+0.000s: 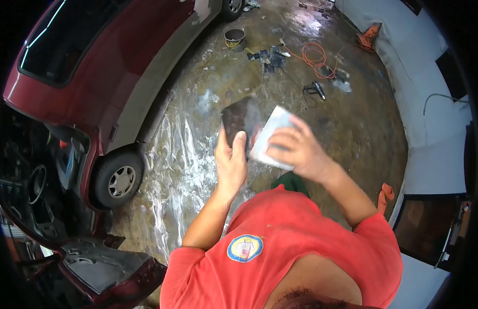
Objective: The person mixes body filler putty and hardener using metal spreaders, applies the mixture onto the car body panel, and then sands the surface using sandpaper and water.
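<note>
My left hand point(232, 159) grips a dark, flat, rectangular piece point(241, 117), with the thumb across its near face; its exact kind cannot be made out. Just to the right, my right hand point(296, 148) is closed on a white rectangular pad or sheet point(274, 122), fingers spread over its upper face. Motion slightly blurs the right hand and the upper end of the dark piece. The two pieces are side by side in front of my chest, and their edges meet or overlap in view; whether they touch cannot be told.
A maroon car point(120, 56) with its front door open stands at left. White streaks mark the concrete floor point(192, 103). Farther off are a bucket point(235, 40), dark scraps point(272, 57), an orange cord point(314, 54) and a black heat-gun-like tool point(316, 90). A pale wall point(429, 134) runs along the right.
</note>
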The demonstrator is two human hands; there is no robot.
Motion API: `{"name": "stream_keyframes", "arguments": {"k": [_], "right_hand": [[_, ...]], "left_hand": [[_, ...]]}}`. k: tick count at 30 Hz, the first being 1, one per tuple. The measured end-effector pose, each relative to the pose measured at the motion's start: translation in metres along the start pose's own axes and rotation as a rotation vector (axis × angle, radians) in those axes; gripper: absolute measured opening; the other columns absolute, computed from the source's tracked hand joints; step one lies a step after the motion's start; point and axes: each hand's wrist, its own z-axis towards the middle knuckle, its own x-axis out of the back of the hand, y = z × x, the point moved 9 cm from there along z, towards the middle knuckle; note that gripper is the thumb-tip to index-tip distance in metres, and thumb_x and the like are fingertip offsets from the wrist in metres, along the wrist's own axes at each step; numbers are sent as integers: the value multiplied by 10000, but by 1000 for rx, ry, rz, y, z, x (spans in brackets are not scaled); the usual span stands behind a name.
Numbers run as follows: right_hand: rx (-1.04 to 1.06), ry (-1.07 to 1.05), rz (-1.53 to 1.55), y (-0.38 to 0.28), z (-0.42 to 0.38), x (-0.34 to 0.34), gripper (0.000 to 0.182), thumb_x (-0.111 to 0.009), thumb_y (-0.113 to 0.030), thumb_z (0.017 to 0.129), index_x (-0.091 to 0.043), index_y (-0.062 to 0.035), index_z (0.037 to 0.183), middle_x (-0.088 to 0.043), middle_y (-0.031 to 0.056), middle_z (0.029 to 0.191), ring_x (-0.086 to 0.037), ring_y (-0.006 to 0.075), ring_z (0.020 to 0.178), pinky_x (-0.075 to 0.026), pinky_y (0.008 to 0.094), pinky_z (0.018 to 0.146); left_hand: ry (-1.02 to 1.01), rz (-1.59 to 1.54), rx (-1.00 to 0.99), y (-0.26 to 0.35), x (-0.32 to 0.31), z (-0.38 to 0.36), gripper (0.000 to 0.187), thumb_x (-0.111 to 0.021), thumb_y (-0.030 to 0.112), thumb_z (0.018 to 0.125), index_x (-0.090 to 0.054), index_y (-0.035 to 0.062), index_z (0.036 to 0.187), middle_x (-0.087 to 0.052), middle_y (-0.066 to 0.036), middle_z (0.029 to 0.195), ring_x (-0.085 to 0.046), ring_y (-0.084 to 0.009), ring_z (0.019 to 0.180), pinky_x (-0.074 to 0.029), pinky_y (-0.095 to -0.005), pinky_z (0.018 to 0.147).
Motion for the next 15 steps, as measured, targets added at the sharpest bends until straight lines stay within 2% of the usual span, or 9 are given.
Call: {"name": "stream_keyframes", "arguments": {"k": [2,3,4,7,10,11,14,15], "right_hand": [[81,-24,53,-24,-6,-11,425,-664,-104,727,-694,-217,1135,-615,-5,1158,-553,204,1193,-310,535,1129],[68,-53,65,-23,-9,-13,428,-675,-103,738,-689,-222,1149,-608,10,1172,-551,212,1198,-311,548,1127],[56,-85,79,-21,-13,-15,431,-686,-102,750,-683,-227,1162,-601,25,1185,-549,221,1203,-311,561,1125],[-74,-50,160,-3,-13,-2,429,-604,-105,816,-666,-254,1213,-574,67,1237,-529,255,1232,-328,577,1114],[37,117,263,-30,5,22,521,-625,-52,802,-629,-260,1279,-526,125,1280,-508,318,1254,-362,573,1096],[54,116,299,-30,5,13,606,-640,-9,769,-596,-254,1321,-491,142,1314,-489,354,1270,-393,556,1081],[-153,78,336,24,-14,-31,614,-627,10,770,-592,-245,1328,-497,142,1308,-478,353,1285,-390,544,1087],[-194,-50,198,38,-21,-32,599,-608,9,782,-591,-230,1331,-509,126,1316,-470,356,1295,-362,563,1099]], "left_hand": [[115,53,-99,10,7,4,306,-518,167,1028,-523,-1,1283,-648,-55,1014,-578,-93,816,-490,-257,691],[167,82,-255,18,8,6,295,-509,168,1033,-505,-6,1271,-641,-63,1031,-579,-94,845,-481,-247,718],[175,12,-204,11,10,4,298,-506,165,1034,-496,-6,1278,-639,-69,1036,-582,-103,862,-482,-257,745],[205,-128,-104,5,17,-1,321,-514,133,1021,-457,0,1307,-619,-101,1094,-594,-146,947,-494,-299,837],[203,-424,80,-23,16,11,320,-532,92,995,-462,-1,1293,-596,-121,1161,-600,-172,1003,-514,-312,853],[207,-574,174,-32,12,8,364,-557,93,966,-463,13,1309,-610,-113,1155,-637,-186,971,-544,-318,811],[163,-652,281,-40,10,-2,344,-523,69,978,-442,-17,1301,-586,-138,1194,-618,-221,1037,-502,-362,937],[159,-620,284,-36,11,-5,341,-526,75,978,-446,-20,1296,-590,-137,1189,-617,-216,1033,-498,-358,938]]}}
